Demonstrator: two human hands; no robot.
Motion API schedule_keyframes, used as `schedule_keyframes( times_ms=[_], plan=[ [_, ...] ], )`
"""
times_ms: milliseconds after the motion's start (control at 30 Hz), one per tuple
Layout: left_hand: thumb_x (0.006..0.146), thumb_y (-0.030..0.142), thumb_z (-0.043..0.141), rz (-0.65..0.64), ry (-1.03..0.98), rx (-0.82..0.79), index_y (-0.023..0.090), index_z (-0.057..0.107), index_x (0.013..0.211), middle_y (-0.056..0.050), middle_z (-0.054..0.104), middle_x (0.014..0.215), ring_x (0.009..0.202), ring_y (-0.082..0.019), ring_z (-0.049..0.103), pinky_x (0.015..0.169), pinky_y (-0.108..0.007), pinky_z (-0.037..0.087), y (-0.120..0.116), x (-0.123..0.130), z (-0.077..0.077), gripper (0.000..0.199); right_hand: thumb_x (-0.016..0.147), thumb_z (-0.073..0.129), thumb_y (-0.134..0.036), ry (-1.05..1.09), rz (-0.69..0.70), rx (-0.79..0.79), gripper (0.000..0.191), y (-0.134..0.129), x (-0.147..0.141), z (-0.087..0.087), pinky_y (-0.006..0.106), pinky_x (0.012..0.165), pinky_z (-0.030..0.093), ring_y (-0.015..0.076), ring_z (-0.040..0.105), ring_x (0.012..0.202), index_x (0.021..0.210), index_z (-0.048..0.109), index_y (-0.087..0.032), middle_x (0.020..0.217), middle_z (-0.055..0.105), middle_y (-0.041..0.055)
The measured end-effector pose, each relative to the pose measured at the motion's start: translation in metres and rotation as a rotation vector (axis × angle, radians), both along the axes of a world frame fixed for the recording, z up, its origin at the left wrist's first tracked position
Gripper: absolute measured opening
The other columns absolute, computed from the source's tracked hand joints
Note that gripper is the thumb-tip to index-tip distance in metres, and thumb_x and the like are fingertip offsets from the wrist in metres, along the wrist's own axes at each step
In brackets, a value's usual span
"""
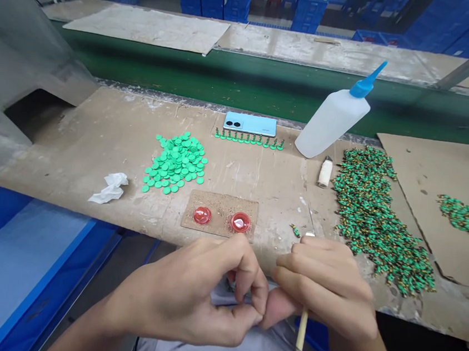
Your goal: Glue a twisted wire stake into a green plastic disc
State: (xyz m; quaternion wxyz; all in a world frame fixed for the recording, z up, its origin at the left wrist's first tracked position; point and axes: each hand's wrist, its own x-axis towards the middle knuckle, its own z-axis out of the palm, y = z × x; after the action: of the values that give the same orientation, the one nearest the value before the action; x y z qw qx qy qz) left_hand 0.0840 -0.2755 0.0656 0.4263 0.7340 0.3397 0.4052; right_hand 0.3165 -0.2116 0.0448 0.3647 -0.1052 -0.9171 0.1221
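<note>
My left hand [201, 289] is closed in a pinch, its thumb and fingertips meeting those of my right hand [327, 286] over my lap. Whatever sits between the fingertips is too small or hidden to make out. Curled fingers of the right hand hold a thin wooden-handled tool [302, 330], which sticks out below the palm with a dark lower end. Just beyond that hand lies a single small green-and-gold figure [294, 230]. In front of the left hand, a brown board [221, 207] carries two red dishes, a left one [202, 215] and a right one [240, 222] with something glossy inside.
Green discs [177, 161] lie heaped at left near crumpled tissue [109, 187]. Several figures on discs [249, 139] stand in a row before a blue phone [250, 123]. A white bottle [332, 121], a wrapped stub [325, 173] and a large figure pile [375, 212] are at right.
</note>
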Motion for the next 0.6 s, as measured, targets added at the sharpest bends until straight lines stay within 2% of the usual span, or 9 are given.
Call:
schedule_keyframes(
  times_ms=[100,267,400,600],
  plan=[
    [0.074,-0.007,0.065,0.028,-0.037,0.014,0.026,0.035,0.095,0.008,0.072,0.085,0.072,-0.006,0.067,0.069,-0.015,0.049,-0.002,0.003,-0.004,0.049,0.113,0.052,-0.022,0.010,-0.010,-0.008,0.026,-0.002,0.001,-0.001,0.036,0.061,0.023,0.0129,0.040,0.060,0.091,0.064,-0.013,0.073,0.060,0.0038],
    [0.079,-0.004,0.065,0.076,-0.008,0.099,0.027,0.031,0.096,0.005,0.071,0.085,0.069,-0.010,0.066,0.066,-0.022,0.051,-0.004,0.005,-0.009,0.049,0.112,0.054,-0.020,0.012,-0.026,-0.026,0.024,-0.005,0.001,0.000,0.036,0.060,0.022,0.0130,0.040,0.060,0.091,0.063,-0.013,0.071,0.059,0.0024],
    [0.079,-0.004,0.067,0.087,-0.014,0.177,0.027,0.031,0.096,0.005,0.072,0.087,0.070,-0.008,0.065,0.065,-0.020,0.048,-0.003,0.005,-0.013,0.050,0.113,0.048,-0.015,0.012,-0.039,-0.031,0.028,-0.005,0.000,0.001,0.036,0.059,0.021,0.0129,0.037,0.060,0.090,0.063,-0.013,0.070,0.060,0.0021],
    [0.078,-0.004,0.067,0.101,-0.017,0.211,0.026,0.029,0.092,0.005,0.073,0.085,0.063,-0.006,0.059,0.058,-0.018,0.045,-0.001,0.006,-0.016,0.051,0.111,0.051,-0.015,0.022,-0.025,-0.031,0.026,-0.008,0.001,-0.002,0.037,0.060,0.022,0.0136,0.040,0.060,0.089,0.065,-0.012,0.071,0.059,0.0029]
  ],
)
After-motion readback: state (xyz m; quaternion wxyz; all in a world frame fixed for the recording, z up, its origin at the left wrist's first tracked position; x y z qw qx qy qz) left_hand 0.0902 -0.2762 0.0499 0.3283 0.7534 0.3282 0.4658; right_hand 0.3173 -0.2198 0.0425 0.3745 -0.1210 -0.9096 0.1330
